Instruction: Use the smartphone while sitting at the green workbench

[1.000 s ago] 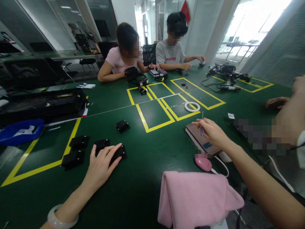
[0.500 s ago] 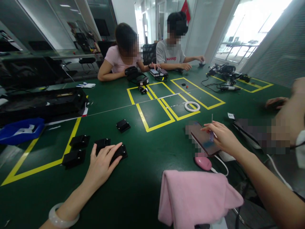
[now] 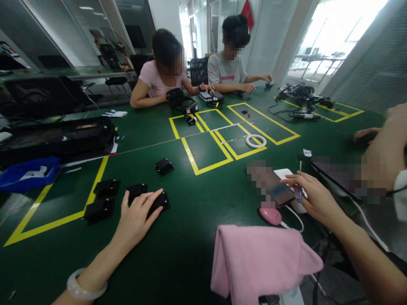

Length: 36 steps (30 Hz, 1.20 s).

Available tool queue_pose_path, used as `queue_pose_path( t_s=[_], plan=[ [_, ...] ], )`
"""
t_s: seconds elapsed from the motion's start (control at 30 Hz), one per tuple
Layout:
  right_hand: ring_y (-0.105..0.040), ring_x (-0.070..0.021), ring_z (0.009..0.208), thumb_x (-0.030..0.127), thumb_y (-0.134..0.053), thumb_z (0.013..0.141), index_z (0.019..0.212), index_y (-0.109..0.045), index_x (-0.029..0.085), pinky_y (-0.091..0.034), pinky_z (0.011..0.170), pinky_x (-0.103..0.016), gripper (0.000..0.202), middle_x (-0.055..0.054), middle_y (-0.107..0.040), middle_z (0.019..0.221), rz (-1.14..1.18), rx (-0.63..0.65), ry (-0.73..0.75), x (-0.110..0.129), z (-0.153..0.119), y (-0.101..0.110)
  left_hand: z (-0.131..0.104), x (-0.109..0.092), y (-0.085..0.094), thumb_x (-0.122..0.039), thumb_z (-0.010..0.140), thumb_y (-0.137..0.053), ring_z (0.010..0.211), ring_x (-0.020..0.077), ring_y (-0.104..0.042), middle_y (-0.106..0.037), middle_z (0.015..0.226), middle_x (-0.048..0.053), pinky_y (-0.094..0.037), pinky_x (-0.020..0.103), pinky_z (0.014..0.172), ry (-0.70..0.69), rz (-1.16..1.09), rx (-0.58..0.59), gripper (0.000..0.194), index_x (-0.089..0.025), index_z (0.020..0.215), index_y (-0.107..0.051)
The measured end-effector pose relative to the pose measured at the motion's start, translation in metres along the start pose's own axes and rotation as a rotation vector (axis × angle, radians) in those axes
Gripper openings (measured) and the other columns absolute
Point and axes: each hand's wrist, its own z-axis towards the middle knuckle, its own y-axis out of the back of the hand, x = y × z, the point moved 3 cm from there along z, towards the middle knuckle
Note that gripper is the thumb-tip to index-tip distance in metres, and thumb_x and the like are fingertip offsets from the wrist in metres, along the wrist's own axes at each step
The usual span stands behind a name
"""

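Note:
My left hand (image 3: 135, 218) lies over the black blocks on the green table, thumb and index finger either side of a small black block (image 3: 161, 202) with silver ends. Its outer fingertip touches a second black block (image 3: 136, 190); the palm hides parts of both. Over at the right, my right hand (image 3: 314, 199) holds a thin tool with a clear purple handle (image 3: 298, 194), probably a small screwdriver, its shaft pointing up. One fingertip of that hand hovers at a phone (image 3: 280, 188); I cannot tell whether it touches. A white object (image 3: 284, 173) shows behind the phone.
More black blocks (image 3: 99, 209) lie to the left, one (image 3: 164, 166) farther ahead. A pink cloth (image 3: 263, 258), pink oval gadget (image 3: 270, 216) and tape roll (image 3: 256, 141) are near. Two people sit opposite; another person's arm (image 3: 386, 144) is at right. A blue tray (image 3: 30, 173) stands left.
My right hand has shifted right and slightly down, away from the phone's middle, with the purple-handled tool still in it. The white object behind the phone now shows more. My left hand stays put.

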Motion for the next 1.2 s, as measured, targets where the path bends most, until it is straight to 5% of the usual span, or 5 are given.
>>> queue_pose_path(
  t_s=[0.7, 1.07, 1.2],
  plan=[
    [-0.063, -0.0267, 0.115, 0.005, -0.044, 0.081, 0.115, -0.06, 0.021, -0.044, 0.106, -0.049, 0.041, -0.009, -0.07, 0.118, 0.026, -0.001, 0.014, 0.011, 0.012, -0.01, -0.001, 0.002, -0.003, -0.051, 0.099, -0.037, 0.126, 0.0328, -0.054, -0.06, 0.13, 0.012, -0.008, 0.069, 0.118, -0.02, 0.024, 0.005, 0.057, -0.022, 0.148, -0.039],
    [-0.062, -0.0281, 0.116, 0.021, -0.045, 0.094, 0.116, -0.059, 0.024, -0.044, 0.106, -0.054, 0.026, -0.008, -0.069, 0.116, 0.109, -0.033, -0.108, 0.0, -0.01, -0.004, -0.001, 0.002, -0.002, -0.053, 0.099, -0.036, 0.125, 0.0344, -0.055, -0.06, 0.131, 0.014, -0.009, 0.07, 0.118, -0.014, 0.015, 0.009, 0.06, -0.02, 0.148, -0.04],
    [-0.066, -0.028, 0.107, 0.03, -0.05, 0.096, 0.107, -0.06, 0.023, -0.049, 0.1, -0.052, 0.016, -0.008, -0.071, 0.096, 0.112, -0.09, -0.102, 0.006, -0.007, -0.003, -0.001, 0.002, -0.002, -0.053, 0.099, -0.036, 0.125, 0.0348, -0.055, -0.06, 0.131, 0.014, -0.01, 0.07, 0.117, -0.013, 0.022, 0.009, 0.06, -0.02, 0.148, -0.04]
  ],
)
